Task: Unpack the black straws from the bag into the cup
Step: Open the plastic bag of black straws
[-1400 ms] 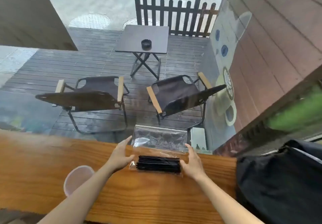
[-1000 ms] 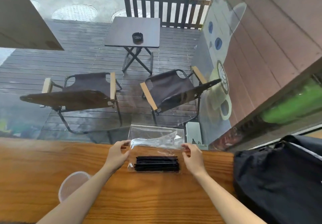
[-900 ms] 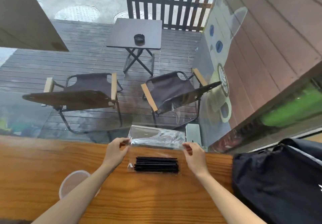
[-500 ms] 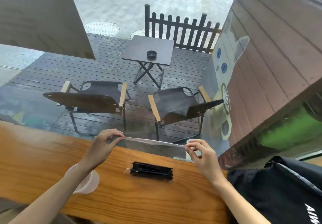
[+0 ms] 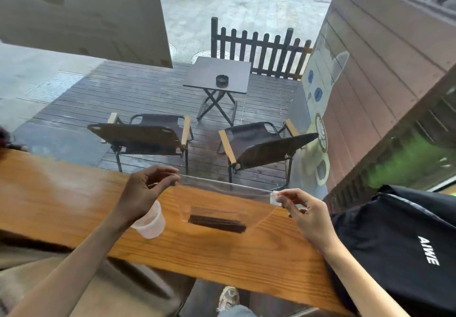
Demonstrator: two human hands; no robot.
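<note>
Clear plastic, one bag hangs above the wooden counter, your left hand and right hand each pinching a top corner. One bundle of black straws lies inside at its bottom. One cup stands just left of it.

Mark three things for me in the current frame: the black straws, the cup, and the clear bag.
black straws (image 5: pixel 217 223), head view, middle of the bundle inside the bag.
cup (image 5: pixel 150 224), head view, translucent side wall below the left wrist.
clear bag (image 5: pixel 222 187), head view, top edge stretched between the two hands.
</note>
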